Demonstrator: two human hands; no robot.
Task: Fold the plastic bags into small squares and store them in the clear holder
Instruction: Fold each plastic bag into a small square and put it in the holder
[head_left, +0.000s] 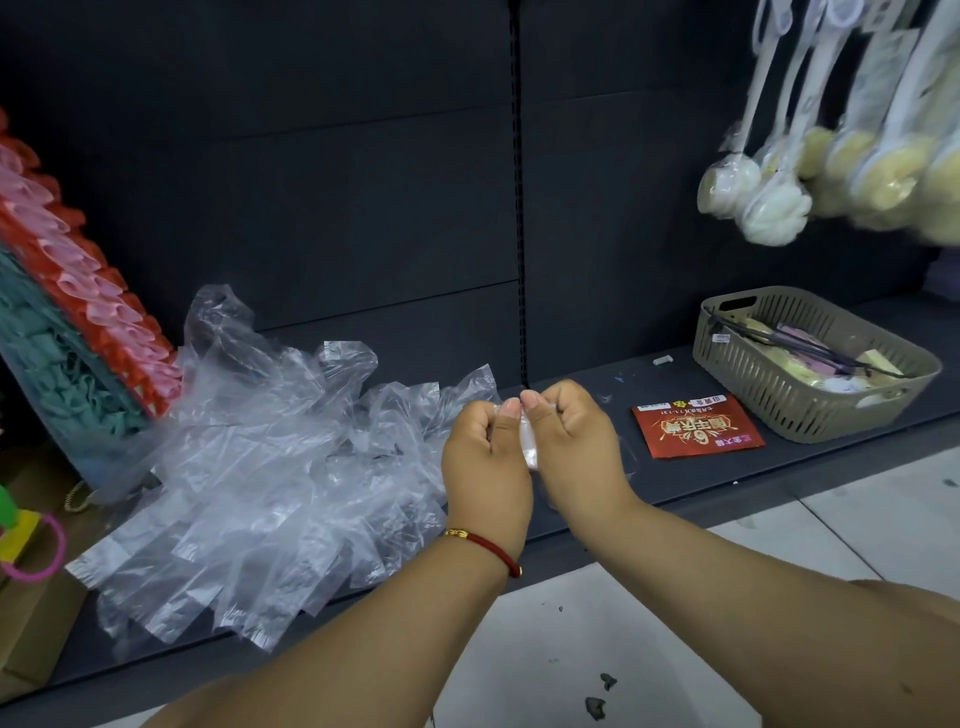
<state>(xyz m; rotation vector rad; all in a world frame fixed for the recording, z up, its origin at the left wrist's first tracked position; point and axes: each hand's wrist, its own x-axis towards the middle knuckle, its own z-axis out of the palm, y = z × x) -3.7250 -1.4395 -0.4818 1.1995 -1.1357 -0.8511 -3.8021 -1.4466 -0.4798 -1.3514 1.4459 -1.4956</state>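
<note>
While our left hand (485, 457) and right hand (574, 441) both pinch the small folded clear plastic bag (529, 441) above the dark shelf (597, 415), slick film may spring open if either pinch eases. We see no clear holder; loose crumpled clear bags (270, 467) lie left.

Dark shop shelf (675, 483) over pale floor tiles (857, 525).
Black back wall (311, 156) behind, split by a slotted post (517, 208); dim up high, brighter on the floor.
</note>
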